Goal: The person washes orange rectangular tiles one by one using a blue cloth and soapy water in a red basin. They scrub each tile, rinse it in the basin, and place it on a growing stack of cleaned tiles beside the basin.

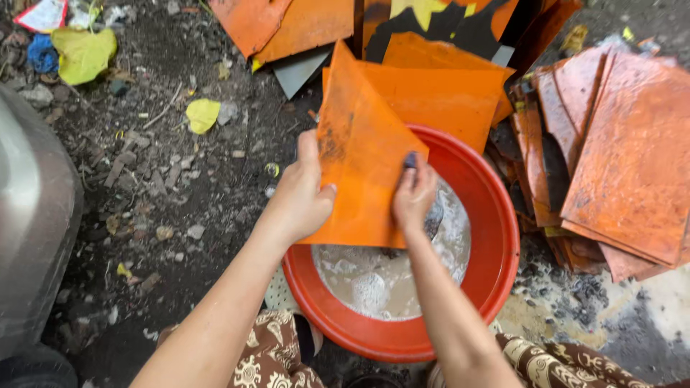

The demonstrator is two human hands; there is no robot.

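I judge this the scrubbing step: above the red basin (496, 237), my left hand (302, 197) clamps the orange sheet (363, 165); my right hand (413, 197) pinches a dark scrubber (410, 159) against it. Next needs firm strokes.

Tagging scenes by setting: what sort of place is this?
Likely an outdoor yard or alley used as a washing spot: bare dirt ground strewn with stones and leaves, a red basin of soapy water, and stacks of orange sheets lying on the ground.
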